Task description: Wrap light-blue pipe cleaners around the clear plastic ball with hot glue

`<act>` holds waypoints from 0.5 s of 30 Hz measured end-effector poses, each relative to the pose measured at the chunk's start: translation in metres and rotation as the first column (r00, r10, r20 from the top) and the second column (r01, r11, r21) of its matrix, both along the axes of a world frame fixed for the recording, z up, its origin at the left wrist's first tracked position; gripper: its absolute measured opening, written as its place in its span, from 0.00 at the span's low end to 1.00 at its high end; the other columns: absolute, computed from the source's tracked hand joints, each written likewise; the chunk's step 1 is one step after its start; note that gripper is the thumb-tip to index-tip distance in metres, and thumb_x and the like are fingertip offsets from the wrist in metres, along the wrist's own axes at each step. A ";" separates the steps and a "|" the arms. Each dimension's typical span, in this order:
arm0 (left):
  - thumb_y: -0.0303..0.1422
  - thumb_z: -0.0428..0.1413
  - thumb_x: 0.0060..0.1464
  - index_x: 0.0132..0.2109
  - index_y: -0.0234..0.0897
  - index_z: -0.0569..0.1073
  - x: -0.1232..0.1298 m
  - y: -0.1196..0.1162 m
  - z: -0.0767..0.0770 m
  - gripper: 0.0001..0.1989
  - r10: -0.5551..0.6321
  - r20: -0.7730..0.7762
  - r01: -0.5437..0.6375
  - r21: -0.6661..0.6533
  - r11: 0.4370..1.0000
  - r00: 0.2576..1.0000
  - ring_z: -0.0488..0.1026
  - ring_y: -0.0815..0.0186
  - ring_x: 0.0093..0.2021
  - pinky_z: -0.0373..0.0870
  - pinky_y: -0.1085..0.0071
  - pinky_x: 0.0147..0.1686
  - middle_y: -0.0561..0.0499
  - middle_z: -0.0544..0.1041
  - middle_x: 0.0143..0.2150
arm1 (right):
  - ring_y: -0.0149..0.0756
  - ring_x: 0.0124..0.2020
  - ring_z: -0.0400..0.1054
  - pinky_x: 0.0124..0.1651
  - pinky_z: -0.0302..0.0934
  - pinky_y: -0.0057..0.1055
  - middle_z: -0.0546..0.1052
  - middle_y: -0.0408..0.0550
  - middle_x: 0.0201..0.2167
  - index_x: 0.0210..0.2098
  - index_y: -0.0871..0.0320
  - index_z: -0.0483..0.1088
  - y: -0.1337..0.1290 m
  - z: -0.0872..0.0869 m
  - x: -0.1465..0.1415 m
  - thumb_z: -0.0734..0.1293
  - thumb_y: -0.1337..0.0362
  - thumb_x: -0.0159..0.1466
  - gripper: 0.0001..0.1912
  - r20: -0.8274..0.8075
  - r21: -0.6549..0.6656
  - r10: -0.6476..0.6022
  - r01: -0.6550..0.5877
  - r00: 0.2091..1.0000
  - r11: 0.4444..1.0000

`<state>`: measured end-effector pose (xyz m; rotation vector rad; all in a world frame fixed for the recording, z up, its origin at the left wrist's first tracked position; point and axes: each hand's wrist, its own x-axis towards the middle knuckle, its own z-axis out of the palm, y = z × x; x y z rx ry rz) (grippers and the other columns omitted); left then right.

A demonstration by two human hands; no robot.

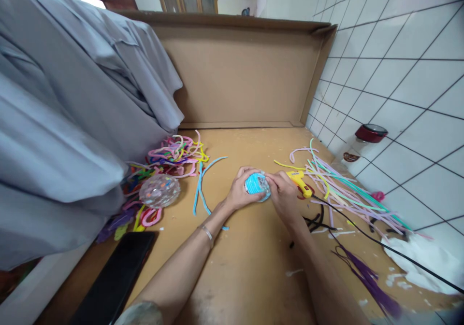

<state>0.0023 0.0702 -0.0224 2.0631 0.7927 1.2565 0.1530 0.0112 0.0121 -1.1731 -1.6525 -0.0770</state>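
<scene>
A small round ball (255,184), partly wrapped in bright blue pipe cleaner, is held above the middle of the table. Wrapped around its left side is my left hand (242,190), with a bracelet on that wrist. My right hand (282,190) has its fingers pinched at the ball's right edge; what lies between the fingertips is hidden. Just right of that hand lies a yellow hot glue gun (300,184) with a black cord. Several loose blue pipe cleaners (200,190) rest to the left of my left hand.
Left are a tangle of coloured pipe cleaners (177,153), a clear ball (159,190), a black phone-like slab (116,272) and grey cloth (72,98). Right are pastel pipe cleaners (344,185), a purple tassel (362,272), white tissue (420,262) and a red-lidded jar (369,134). Cardboard (242,74) stands behind.
</scene>
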 end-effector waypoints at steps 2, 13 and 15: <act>0.34 0.67 0.38 0.53 0.38 0.71 0.000 0.000 0.000 0.31 0.005 -0.002 -0.005 0.001 1.000 1.000 0.66 0.55 0.55 0.64 0.54 0.58 0.44 0.67 0.52 | 0.35 0.32 0.69 0.37 0.64 0.31 0.73 0.47 0.29 0.39 0.58 0.75 0.000 -0.001 0.001 0.57 0.66 0.69 0.14 0.044 -0.009 -0.022 0.023 0.999 1.000; 0.37 0.68 0.37 0.52 0.38 0.72 0.001 0.001 -0.003 0.32 0.063 -0.031 -0.062 0.015 0.998 0.998 0.63 0.51 0.60 0.62 0.51 0.60 0.42 0.61 0.56 | 0.35 0.32 0.69 0.38 0.63 0.31 0.74 0.49 0.30 0.37 0.58 0.74 -0.001 0.000 0.000 0.55 0.65 0.70 0.16 0.170 -0.047 -0.049 0.058 0.984 0.997; 0.36 0.68 0.37 0.52 0.38 0.72 0.001 0.001 -0.004 0.32 0.068 -0.033 -0.068 0.017 0.998 0.997 0.63 0.50 0.60 0.62 0.51 0.61 0.42 0.60 0.57 | 0.35 0.31 0.68 0.37 0.62 0.31 0.74 0.49 0.30 0.37 0.58 0.73 -0.001 0.000 0.001 0.55 0.65 0.70 0.16 0.179 -0.049 -0.052 0.062 0.983 0.997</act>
